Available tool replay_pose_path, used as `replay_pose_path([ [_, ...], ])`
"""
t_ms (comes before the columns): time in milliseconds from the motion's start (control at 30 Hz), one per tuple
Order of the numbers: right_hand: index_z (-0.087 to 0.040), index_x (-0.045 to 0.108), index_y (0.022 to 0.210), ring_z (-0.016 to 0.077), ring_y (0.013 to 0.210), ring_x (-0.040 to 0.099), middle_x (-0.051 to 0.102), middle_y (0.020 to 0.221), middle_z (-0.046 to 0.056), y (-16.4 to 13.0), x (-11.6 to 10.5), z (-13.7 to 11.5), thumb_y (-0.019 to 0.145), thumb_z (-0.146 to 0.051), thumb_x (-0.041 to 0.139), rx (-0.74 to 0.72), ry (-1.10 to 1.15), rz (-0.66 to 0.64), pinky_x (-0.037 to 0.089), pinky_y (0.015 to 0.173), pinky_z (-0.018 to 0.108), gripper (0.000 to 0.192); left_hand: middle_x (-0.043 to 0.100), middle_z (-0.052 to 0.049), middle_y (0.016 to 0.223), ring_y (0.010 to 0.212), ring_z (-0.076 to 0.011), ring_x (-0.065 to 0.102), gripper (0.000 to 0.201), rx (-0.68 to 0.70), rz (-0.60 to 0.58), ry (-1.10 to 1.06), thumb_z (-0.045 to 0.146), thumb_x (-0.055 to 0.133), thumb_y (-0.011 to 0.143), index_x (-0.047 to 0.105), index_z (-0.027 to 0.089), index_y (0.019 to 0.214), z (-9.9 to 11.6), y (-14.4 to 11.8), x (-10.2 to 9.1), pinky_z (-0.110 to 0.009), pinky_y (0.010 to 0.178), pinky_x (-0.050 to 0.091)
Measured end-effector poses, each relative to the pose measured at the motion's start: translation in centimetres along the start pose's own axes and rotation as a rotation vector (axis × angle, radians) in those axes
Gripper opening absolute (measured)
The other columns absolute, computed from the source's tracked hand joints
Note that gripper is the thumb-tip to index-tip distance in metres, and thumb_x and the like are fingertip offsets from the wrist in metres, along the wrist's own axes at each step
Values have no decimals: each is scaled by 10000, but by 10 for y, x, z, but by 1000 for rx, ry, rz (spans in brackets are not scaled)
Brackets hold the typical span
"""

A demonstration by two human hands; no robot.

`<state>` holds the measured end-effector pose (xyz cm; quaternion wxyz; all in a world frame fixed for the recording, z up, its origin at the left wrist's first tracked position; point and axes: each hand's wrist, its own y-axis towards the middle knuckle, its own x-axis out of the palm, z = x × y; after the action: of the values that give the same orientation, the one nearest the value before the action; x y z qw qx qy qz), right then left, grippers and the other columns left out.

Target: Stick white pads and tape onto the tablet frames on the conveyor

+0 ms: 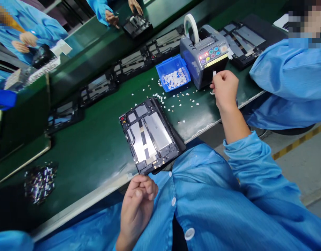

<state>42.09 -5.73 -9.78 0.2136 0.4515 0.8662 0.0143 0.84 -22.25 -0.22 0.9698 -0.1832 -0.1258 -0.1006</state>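
An opened tablet frame [150, 136] with silver plates inside lies on the green bench [97, 146] right in front of me. My left hand [138, 200] is curled shut near my chest, just below the frame's near edge, with nothing seen in it. My right hand [224, 89] is stretched out to the grey tape dispenser [204, 57] and pinches a small white piece of tape [214, 74] at its outlet. A white tape roll [191, 28] stands on top of the dispenser.
A blue bin [173, 73] of small white pieces sits left of the dispenser, with loose pieces scattered on the bench. More tablet frames [129, 62] line the conveyor behind. A pile of shiny parts [40, 183] lies at left. Other workers in blue coats stand across and at right.
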Motion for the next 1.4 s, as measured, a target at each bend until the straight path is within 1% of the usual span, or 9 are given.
replay_pose_path([
  [200, -226, 686, 998, 268, 840, 681, 724, 889, 99, -19, -58, 14, 984, -265, 458, -227, -495, -170, 535, 809, 406, 232, 516, 17, 737, 609, -110, 464, 309, -15, 10, -1, 443, 804, 861, 690, 226, 1049, -3, 3, -1, -248, 580, 415],
  [300, -207, 706, 1031, 318, 955, 670, 738, 990, 146, -15, -69, 15, 954, -204, 464, -327, -683, -281, 511, 874, 438, 254, 521, 14, 744, 611, -111, 471, 303, -15, -17, -1, 441, 795, 870, 694, 224, 1057, -4, 4, 2, -246, 574, 416],
  [433, -161, 719, 1133, 331, 999, 658, 724, 1089, 177, -8, -63, 16, 950, -162, 439, -410, -764, -385, 508, 885, 454, 334, 526, 12, 751, 613, -110, 475, 293, -15, -44, -7, 439, 785, 881, 696, 224, 1058, -2, 3, 4, -248, 585, 429],
  [633, -126, 752, 1044, 341, 982, 643, 703, 1061, 209, -5, -39, 11, 951, -236, 505, -501, -826, -455, 500, 857, 455, 286, 523, 11, 754, 615, -110, 468, 301, -23, -35, -18, 436, 796, 871, 693, 220, 1053, -3, 1, 5, -248, 587, 420],
  [733, -111, 756, 1027, 347, 958, 660, 718, 1029, 224, 3, -39, 4, 933, -200, 494, -484, -874, -527, 487, 830, 445, 292, 531, 9, 755, 614, -110, 472, 308, -14, -42, -16, 443, 798, 869, 695, 219, 1054, -3, -1, 4, -251, 591, 422],
  [833, -160, 747, 981, 351, 932, 680, 738, 987, 191, 12, -61, -4, 908, -216, 536, -469, -863, -591, 476, 808, 439, 230, 542, 4, 762, 618, -111, 480, 310, -5, -31, -23, 447, 799, 871, 696, 218, 1053, -2, -4, 1, -251, 594, 427],
  [1033, -260, 670, 905, 300, 752, 648, 715, 813, 108, 18, -116, -7, 879, -196, 585, -452, -868, -589, 416, 681, 411, 109, 538, 3, 739, 611, -114, 473, 302, 20, -32, -26, 464, 781, 885, 698, 214, 1032, 4, -6, -4, -253, 585, 422],
  [1233, -229, 720, 1169, 292, 816, 674, 745, 962, 116, 14, -99, 0, 888, -169, 547, -544, -1028, -745, 381, 654, 368, 336, 544, -1, 740, 619, -118, 477, 276, 40, -72, -33, 461, 745, 916, 698, 221, 1044, 11, -3, -5, -253, 592, 428],
  [1400, -168, 740, 1031, 264, 787, 646, 715, 964, 167, 10, -87, -6, 959, -186, 489, -671, -1169, -817, 336, 637, 354, 262, 535, 2, 731, 618, -117, 471, 278, 39, -52, -55, 474, 734, 921, 695, 228, 1046, 14, -1, -10, -248, 590, 441],
])
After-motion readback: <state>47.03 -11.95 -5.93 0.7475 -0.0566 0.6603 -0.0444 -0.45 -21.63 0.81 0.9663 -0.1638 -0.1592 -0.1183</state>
